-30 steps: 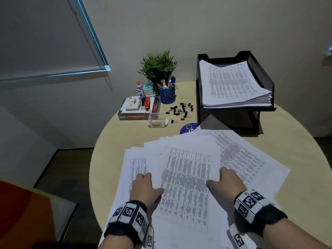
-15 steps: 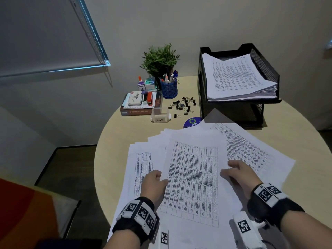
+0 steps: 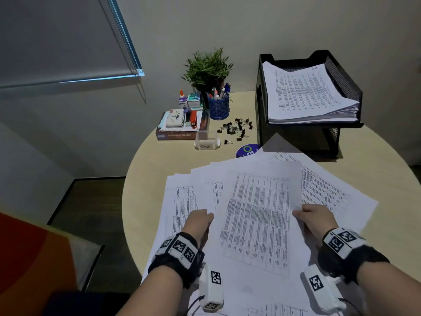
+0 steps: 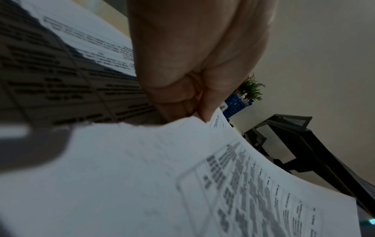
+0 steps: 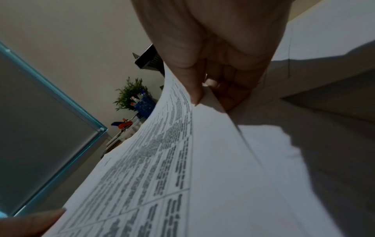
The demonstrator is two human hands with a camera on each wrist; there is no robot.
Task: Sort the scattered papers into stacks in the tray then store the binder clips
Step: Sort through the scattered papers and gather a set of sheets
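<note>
Both hands hold one printed sheet [image 3: 257, 215] lifted a little off the scattered papers [image 3: 330, 192] on the round table. My left hand [image 3: 201, 218] pinches its left edge [image 4: 194, 119], thumb on top. My right hand [image 3: 313, 216] pinches the right edge [image 5: 199, 99] the same way. The black mesh tray [image 3: 341, 71] stands at the back right with a thick stack of papers [image 3: 305, 94] in its top tier. Several black binder clips [image 3: 235, 128] lie loose left of the tray, beside a small clear box labelled "Small" [image 3: 206, 142].
A book with a stamp pad and stapler [image 3: 180, 124] sits at the back left, near a blue pen cup [image 3: 218, 106], a potted plant [image 3: 208, 67] and a glue bottle [image 3: 181, 98]. A blue round sticker [image 3: 247, 150] peeks out beyond the papers.
Both hands went from lying flat on the papers to pinching the sides of the top sheet and raising it slightly.
</note>
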